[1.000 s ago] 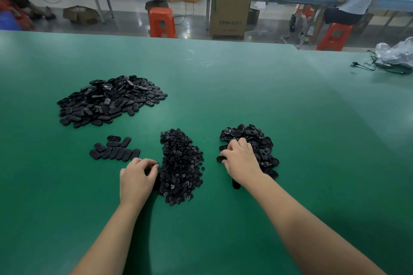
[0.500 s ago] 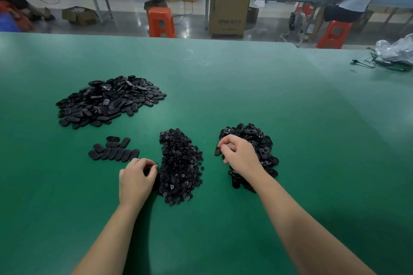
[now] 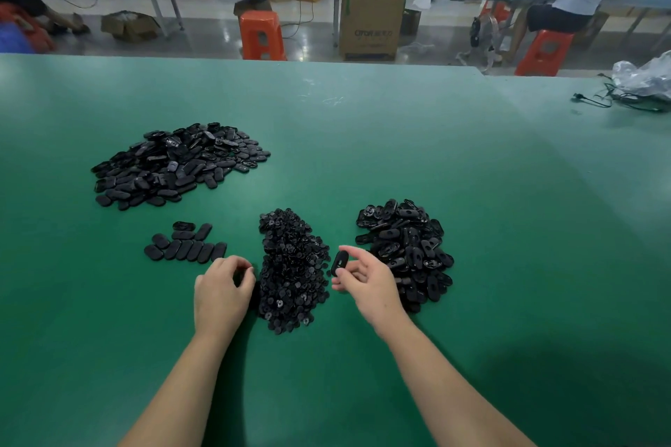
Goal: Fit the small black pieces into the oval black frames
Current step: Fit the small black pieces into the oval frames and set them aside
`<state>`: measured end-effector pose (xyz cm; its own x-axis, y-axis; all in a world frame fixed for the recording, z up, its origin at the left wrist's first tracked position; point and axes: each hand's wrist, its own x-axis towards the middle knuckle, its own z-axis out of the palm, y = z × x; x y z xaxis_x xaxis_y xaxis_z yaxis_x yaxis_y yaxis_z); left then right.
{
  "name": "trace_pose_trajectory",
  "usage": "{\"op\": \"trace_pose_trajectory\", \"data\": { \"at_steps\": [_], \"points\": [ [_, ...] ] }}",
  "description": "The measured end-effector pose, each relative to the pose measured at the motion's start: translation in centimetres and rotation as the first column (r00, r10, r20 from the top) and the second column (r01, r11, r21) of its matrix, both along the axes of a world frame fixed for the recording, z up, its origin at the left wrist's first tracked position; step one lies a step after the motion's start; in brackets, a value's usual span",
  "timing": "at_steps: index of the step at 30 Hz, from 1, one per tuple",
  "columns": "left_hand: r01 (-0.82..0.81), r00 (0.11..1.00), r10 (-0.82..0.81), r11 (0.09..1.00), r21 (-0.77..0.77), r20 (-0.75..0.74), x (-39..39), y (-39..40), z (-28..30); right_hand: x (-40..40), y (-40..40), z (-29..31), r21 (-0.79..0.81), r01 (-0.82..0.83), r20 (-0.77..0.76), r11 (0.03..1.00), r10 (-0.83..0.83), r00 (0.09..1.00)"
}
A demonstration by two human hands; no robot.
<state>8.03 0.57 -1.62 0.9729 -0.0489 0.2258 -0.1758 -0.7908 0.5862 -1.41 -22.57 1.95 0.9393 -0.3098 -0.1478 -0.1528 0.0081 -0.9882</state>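
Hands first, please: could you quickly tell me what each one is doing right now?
Left hand: fingers curled at the small-pieces pile; any hold cannot be told.
Right hand: pinches one oval frame.

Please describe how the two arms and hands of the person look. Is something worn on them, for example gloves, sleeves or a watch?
Both forearms are bare as far as the picture shows them; no sleeve comes into view. The left hand and the right hand wear no gloves. No watch, ring or bracelet shows on either wrist or on the fingers.
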Motion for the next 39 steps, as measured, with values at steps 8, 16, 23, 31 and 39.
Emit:
{"op": "trace_pose_trajectory", "data": {
  "at_steps": [8,16,23,31,39],
  "points": [
    [-0.018,0.999,0.018,1.000,-0.002,0.035,-1.0,-0.3,0.6,-1.1,2.0,-2.0,-0.047,0.151,0.014,0.987,-0.151,0.988],
    [-0.015,0.993,0.022,0.998,-0.059,0.118,-1.4,-0.4,1.1,-1.5,2.1,-2.3,-0.075,0.162,0.044,0.984,-0.159,0.986],
    [0.198,0.971,-0.173,0.968,-0.153,0.162,-4.2,-5.1,3.7,-1.0,1.7,-2.8,-0.082,0.186,0.040,0.979,-0.183,0.982],
    [0.055,0.939,-0.206,0.881,-0.471,-0.275,-5.1,-10.5,4.4,-0.8,1.7,-3.2,-0.223,0.225,0.139,0.948,-0.198,0.970],
    [-0.194,0.835,-0.284,0.649,-0.736,-0.471,-5.0,-11.5,4.1,-0.9,1.7,-3.1,-0.198,0.282,0.163,0.939,-0.252,0.954]
  ]
}}
